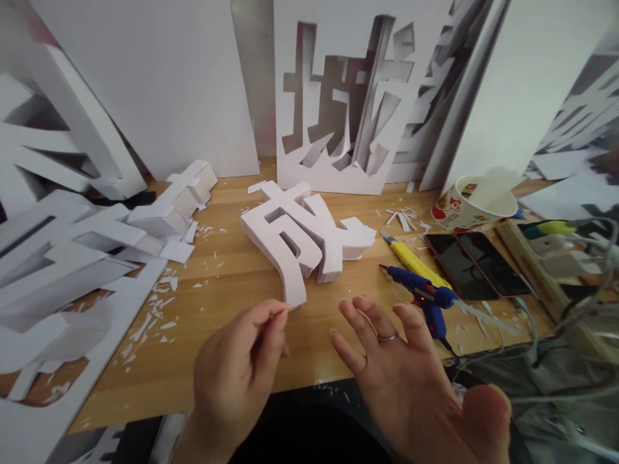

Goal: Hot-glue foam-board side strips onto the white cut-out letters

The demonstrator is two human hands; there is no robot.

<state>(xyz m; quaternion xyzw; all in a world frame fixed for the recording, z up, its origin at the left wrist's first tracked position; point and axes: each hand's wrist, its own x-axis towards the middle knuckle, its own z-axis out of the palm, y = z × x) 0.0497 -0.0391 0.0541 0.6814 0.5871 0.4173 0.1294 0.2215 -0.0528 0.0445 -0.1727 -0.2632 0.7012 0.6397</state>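
Note:
A white three-dimensional foam-board character point(309, 225) lies on the wooden table in front of me. My left hand point(236, 367) is closed in a pinch, its thumb and index fingertips at the lower end of the character's long curved stroke. Whether they grip that end or some tiny piece is hidden. My right hand point(396, 367), with a ring on one finger, is open and holds nothing, palm turned up and fingers apart. It is nearest to a blue hot glue gun point(420, 290) with a glue stick in its back. A yellow utility knife point(411, 258) lies just behind the gun.
Two dark phones point(471, 264) and a paper cup point(471, 203) stand or lie at the right, near a wooden box point(527, 277) with cables. Cut-out white boards point(290, 164) lean at the back. More foam characters point(87, 245) fill the left; white scraps point(149, 322) litter the table.

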